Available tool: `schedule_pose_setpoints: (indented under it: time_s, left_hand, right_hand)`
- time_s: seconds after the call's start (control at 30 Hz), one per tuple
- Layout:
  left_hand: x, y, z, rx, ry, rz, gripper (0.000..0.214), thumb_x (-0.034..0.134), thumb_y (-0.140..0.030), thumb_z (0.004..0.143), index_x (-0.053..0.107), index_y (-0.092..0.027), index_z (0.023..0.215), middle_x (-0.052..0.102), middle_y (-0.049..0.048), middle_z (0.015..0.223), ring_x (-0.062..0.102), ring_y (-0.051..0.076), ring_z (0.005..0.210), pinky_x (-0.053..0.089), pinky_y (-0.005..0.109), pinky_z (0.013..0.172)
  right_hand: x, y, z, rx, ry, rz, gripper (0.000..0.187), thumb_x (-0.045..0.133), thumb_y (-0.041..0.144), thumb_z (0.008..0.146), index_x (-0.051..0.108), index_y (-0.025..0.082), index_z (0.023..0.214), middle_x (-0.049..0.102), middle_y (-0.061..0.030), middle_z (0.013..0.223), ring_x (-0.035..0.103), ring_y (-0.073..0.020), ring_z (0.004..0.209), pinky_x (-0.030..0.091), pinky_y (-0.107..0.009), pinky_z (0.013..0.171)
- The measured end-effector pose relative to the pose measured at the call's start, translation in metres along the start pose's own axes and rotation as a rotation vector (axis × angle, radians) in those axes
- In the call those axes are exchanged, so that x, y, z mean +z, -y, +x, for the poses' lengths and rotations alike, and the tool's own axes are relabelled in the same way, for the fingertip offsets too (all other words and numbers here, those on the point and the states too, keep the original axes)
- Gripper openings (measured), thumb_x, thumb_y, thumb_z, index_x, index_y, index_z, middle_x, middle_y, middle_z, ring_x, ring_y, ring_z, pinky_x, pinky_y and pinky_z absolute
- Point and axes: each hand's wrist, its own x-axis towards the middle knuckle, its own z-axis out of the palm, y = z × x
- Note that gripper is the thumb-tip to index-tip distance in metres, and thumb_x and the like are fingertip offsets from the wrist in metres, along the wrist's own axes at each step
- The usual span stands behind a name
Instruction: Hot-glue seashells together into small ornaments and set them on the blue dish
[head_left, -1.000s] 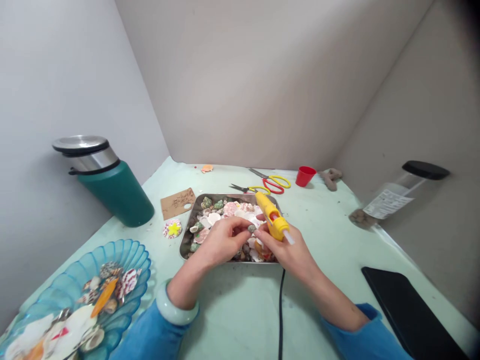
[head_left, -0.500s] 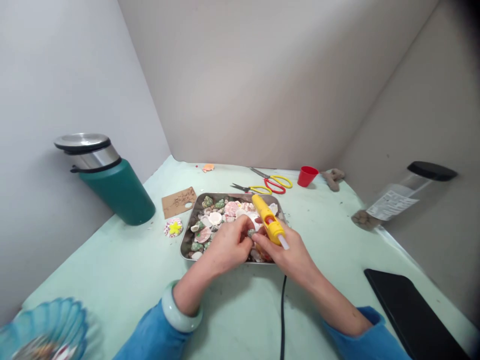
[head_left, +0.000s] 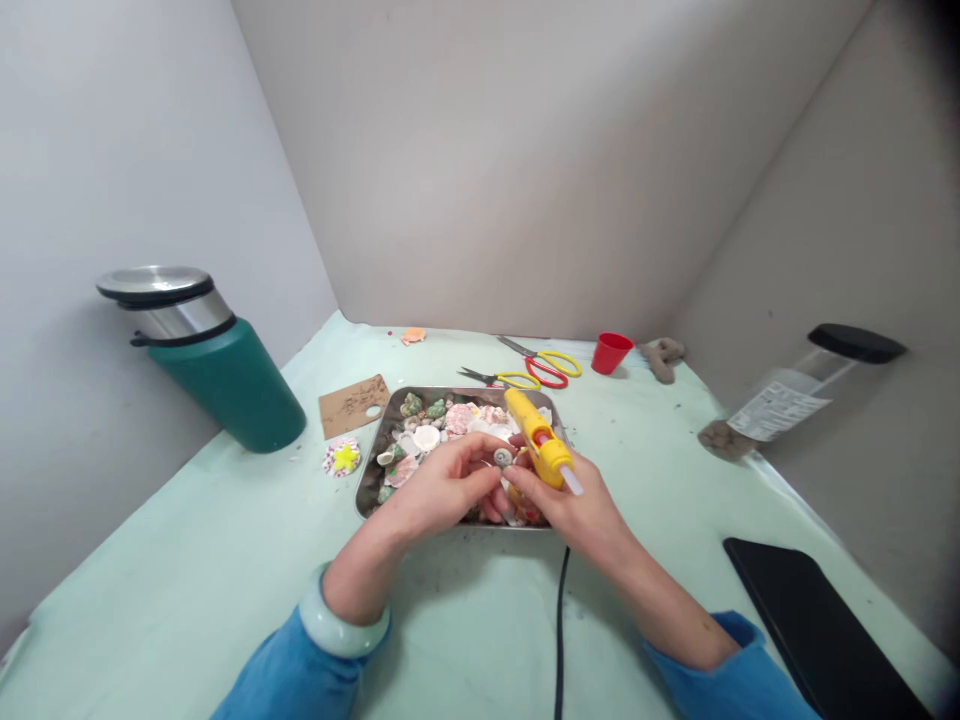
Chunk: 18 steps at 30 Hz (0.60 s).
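Note:
A small grey spiral snail shell (head_left: 503, 457) sits between the fingertips of my two hands, above a metal tray (head_left: 373, 467) of shells. My left hand (head_left: 442, 485) has its thumb and forefinger curved around this shell. A yellow hot glue gun (head_left: 538, 438) is gripped in my right hand (head_left: 581, 505), with a whitish glue stick (head_left: 571, 481) poking out of its rear end. The right thumb tip touches the shell too. The gun's nozzle and trigger are hidden from me. White, pink and green shells (head_left: 427, 438) fill the tray under my hands.
Left of the tray lie a brown card (head_left: 354, 405) and a decorated disc with a yellow star (head_left: 343, 458), near a green bottle (head_left: 229, 385). Scissors (head_left: 544, 372) and a red cup (head_left: 611, 353) stand behind. A black cord (head_left: 560, 640) runs toward me; a black slab (head_left: 817, 625) lies right.
My left fingers have loosened and spread a little, and the shell now shows its spiral. The glue gun stays in my right hand. The blue dish at lower left has left the view.

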Motion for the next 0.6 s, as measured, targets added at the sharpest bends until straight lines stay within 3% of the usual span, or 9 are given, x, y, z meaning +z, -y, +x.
schedule_pose_setpoints:
  time_s: [0.27, 0.43, 0.6]
  left_hand:
    - [-0.002, -0.002, 0.001, -0.016, 0.014, -0.268, 0.029, 0.076, -0.025, 0.068, 0.063, -0.011, 0.09, 0.071, 0.0059, 0.077, 0.067, 0.015, 0.07, 0.052, 0.03, 0.074]
    - [-0.004, 0.006, 0.004, -0.023, -0.014, -0.31, 0.027, 0.075, -0.031, 0.074, 0.062, -0.011, 0.087, 0.069, 0.0058, 0.072, 0.066, 0.015, 0.067, 0.052, 0.028, 0.068]
    - [-0.008, 0.005, 0.004, -0.022, -0.005, -0.326, 0.035, 0.074, -0.03, 0.074, 0.061, -0.01, 0.099, 0.069, 0.0057, 0.072, 0.065, 0.014, 0.064, 0.051, 0.027, 0.066]
  right_hand:
    - [0.001, -0.001, -0.001, 0.004, 0.007, 0.067, 0.027, 0.064, 0.041, 0.081, 0.059, 0.018, 0.097, 0.067, -0.0019, 0.081, 0.06, -0.0177, 0.07, 0.047, -0.028, 0.064]
    - [0.001, -0.003, -0.001, -0.018, 0.003, 0.048, 0.029, 0.063, 0.041, 0.082, 0.06, 0.018, 0.101, 0.069, -0.0032, 0.085, 0.062, -0.0187, 0.073, 0.047, -0.028, 0.064]
    - [0.002, -0.008, -0.002, -0.017, 0.018, 0.093, 0.029, 0.061, 0.042, 0.085, 0.06, 0.019, 0.103, 0.068, -0.001, 0.078, 0.059, -0.016, 0.066, 0.046, -0.027, 0.061]
